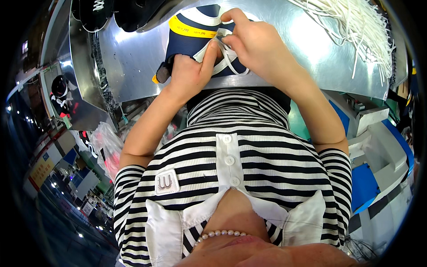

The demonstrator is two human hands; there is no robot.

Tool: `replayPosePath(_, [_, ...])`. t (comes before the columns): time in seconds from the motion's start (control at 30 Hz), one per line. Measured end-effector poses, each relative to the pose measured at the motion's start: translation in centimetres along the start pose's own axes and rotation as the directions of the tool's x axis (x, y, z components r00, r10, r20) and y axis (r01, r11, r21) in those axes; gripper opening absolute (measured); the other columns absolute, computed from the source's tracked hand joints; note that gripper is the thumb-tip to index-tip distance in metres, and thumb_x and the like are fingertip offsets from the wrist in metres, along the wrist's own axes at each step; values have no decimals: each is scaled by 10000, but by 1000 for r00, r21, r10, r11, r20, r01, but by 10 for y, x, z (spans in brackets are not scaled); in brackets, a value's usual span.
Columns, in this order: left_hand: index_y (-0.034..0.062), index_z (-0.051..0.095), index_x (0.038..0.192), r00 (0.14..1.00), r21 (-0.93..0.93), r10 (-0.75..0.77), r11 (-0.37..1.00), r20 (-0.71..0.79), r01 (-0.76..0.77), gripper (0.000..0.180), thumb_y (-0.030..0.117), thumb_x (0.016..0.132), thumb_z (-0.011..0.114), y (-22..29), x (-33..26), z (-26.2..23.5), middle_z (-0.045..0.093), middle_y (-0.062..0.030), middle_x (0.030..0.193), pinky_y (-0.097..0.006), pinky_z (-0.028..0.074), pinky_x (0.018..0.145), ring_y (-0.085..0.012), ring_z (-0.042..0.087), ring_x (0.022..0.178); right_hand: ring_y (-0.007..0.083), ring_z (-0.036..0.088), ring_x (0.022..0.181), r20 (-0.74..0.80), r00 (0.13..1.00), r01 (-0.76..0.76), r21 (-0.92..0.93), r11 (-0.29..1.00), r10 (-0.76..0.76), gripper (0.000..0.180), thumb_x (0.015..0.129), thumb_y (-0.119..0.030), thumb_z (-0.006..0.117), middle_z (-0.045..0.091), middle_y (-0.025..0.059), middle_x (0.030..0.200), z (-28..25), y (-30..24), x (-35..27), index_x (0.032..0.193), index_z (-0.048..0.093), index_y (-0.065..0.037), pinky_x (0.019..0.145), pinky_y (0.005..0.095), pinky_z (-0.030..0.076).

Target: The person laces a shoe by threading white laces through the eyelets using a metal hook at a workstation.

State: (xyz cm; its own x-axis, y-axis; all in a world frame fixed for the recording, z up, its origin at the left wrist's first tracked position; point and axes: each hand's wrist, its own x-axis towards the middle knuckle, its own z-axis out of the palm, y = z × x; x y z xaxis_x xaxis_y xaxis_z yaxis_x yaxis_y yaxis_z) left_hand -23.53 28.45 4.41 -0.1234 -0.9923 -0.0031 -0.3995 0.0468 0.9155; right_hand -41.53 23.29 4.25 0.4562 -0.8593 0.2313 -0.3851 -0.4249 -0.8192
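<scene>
Clasped in the left hand [189, 73] is a navy shoe [187, 46], the thumb pressed on its front beside the laces [228, 55] and the other fingers out of sight, tucked in or behind it. At the same spot, just above that thumb, the right hand [260, 49] works with thumb and forefinger bent and the tips a little apart; whether a lace end is pinched there, I can't tell for sure, because the fingers cover it. White laces cross over the shoe's front and hang in loops toward the person. Across the shoe's side runs a yellow band [192, 29], with a white stripe next to it. The shoe is over the near part of a shiny metal table [133, 60], in front of the person's middle. Black shoes [98, 15] are at the table's far left, and a thick bunch of white cords [356, 26] spreads over the far right corner, some strands trailing toward the near edge. Below the table, a clear plastic bag [106, 144] is to the left, while the person wears a black-and-white striped shirt [275, 169].
</scene>
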Motion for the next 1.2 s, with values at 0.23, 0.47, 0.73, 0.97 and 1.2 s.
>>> replayPosePath(0.23, [8,644,804,985,-155,-135,976,110,151,337,179,1034,466,6,-10,-3,572,18,649,-215,341,521,-42,445,535,264,645,616,70,976,-215,178,960,205,254,912,-82,631,644,118,684,-3,3,-21,1129,510,-30,572,338,481])
replayPosePath(0.47, [4,650,781,941,-255,-292,910,170,328,310,157,1007,504,2,-12,-9,573,12,627,-240,379,526,-51,462,536,360,653,670,-8,995,-99,85,991,100,251,871,-120,669,639,156,689,3,2,-33,1046,526,-10,629,415,510])
replayPosePath(0.73, [4,653,902,991,-87,-93,991,91,101,272,174,1031,484,4,-22,11,555,33,661,-200,329,519,-35,445,562,369,664,638,31,1000,8,-196,981,-2,270,841,-84,612,638,183,659,11,-8,-28,1018,465,58,591,416,533])
replayPosePath(0.97, [9,644,753,921,-180,-297,921,251,346,401,262,1004,458,4,-6,-6,598,-5,686,-215,394,598,-60,496,616,382,674,833,376,896,-153,-239,959,237,211,937,-163,554,696,196,866,-32,-8,-7,1008,619,25,760,444,521])
replayPosePath(1.2, [9,659,1074,921,-298,-354,872,160,387,232,99,871,730,2,17,-5,670,-13,995,-265,476,891,-103,603,982,315,679,819,-93,955,-257,202,945,280,264,990,-255,522,698,127,838,5,25,-7,1128,590,-42,752,405,510])
